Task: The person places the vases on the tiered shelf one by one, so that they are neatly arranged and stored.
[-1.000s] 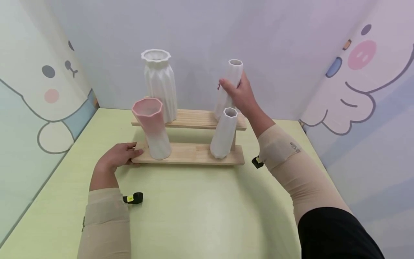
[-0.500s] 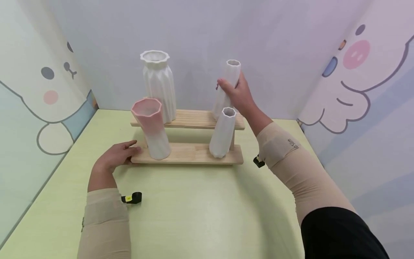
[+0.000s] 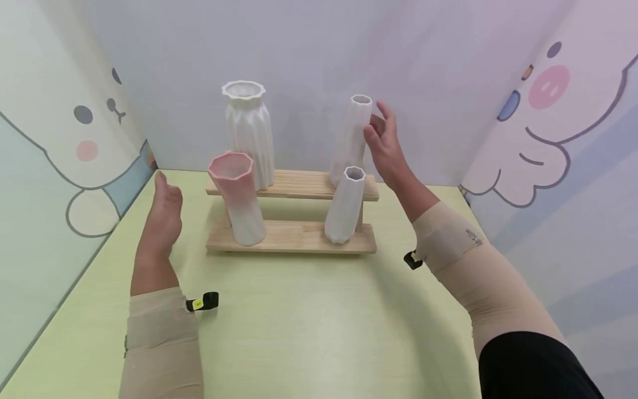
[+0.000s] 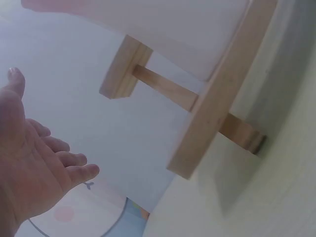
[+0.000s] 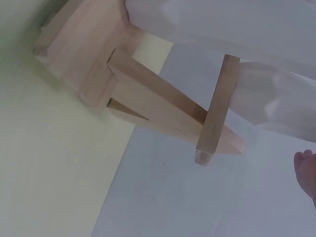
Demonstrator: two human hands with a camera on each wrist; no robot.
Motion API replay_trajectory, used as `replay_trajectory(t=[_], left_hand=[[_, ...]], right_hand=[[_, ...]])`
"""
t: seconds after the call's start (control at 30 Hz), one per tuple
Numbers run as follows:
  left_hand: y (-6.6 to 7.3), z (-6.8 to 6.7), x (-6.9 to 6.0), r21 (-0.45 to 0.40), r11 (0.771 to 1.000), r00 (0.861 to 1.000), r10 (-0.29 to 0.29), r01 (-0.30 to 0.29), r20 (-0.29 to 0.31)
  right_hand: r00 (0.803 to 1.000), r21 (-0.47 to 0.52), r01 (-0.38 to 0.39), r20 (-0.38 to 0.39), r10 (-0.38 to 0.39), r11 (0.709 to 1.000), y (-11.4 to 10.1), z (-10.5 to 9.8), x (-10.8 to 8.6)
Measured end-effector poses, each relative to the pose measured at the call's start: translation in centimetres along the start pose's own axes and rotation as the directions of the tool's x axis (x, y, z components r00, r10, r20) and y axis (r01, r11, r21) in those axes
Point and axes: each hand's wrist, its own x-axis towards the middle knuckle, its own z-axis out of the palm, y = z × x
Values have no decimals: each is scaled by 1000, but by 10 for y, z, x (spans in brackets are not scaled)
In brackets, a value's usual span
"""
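A two-tier wooden stand (image 3: 294, 237) bears several vases. On its upper shelf, at the right end, is a slim white vase (image 3: 350, 141); my right hand (image 3: 389, 151) hovers just right of its neck, fingers loosely bent and holding nothing. In the right wrist view, only part of that hand (image 5: 307, 173) shows, apart from the vase. Left of the stand, my left hand (image 3: 161, 221) is raised and touches nothing. The left wrist view shows this hand (image 4: 37, 163) with its fingers spread. Closest to it stands a pink-and-white vase (image 3: 238, 197) on the lower shelf.
A tall white fluted vase (image 3: 251, 136) stands at the upper shelf's left end. Another slim white vase (image 3: 344, 210) is at the right of the lower shelf. The pale green table (image 3: 299, 321) meets a grey back wall (image 3: 309, 66) and side walls with cartoon animals.
My right hand has let go of the upper right vase and drawn slightly right. My left hand has left the stand's lower shelf, moving left and up. The vases stay on their shelves.
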Motion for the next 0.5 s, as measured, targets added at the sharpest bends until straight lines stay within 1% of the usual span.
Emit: replay_trajectory(t=[0.03, 0.1, 0.17, 0.23, 0.33, 0.4, 0.5], left_hand=[[6, 2, 0, -26, 998, 998, 55, -56, -20], [15, 7, 0, -51, 988, 988, 143, -145, -53], [19, 10, 3, -50, 978, 977, 199, -203, -72], [20, 13, 6, -24, 973, 971, 226, -228, -79], [20, 19, 8, 23, 972, 969, 236, -235, -77], [22, 23, 8, 35, 967, 963, 255, -253, -85], [33, 30, 3, 37, 952, 944, 306, -303, -121]], right_hand=[[1000, -3, 4, -5, -4, 1000, 0, -3, -3], [1000, -1, 8, -15, -8, 1000, 0, -8, -10], [1000, 12, 16, -23, -16, 1000, 2, -12, -18], [999, 10, 22, -27, -22, 1000, 3, -16, -27], [999, 23, 29, -22, -29, 999, 5, -21, -40], [999, 19, 34, -16, -34, 999, 7, -23, -49], [999, 35, 48, -6, -48, 998, 11, -25, -58]])
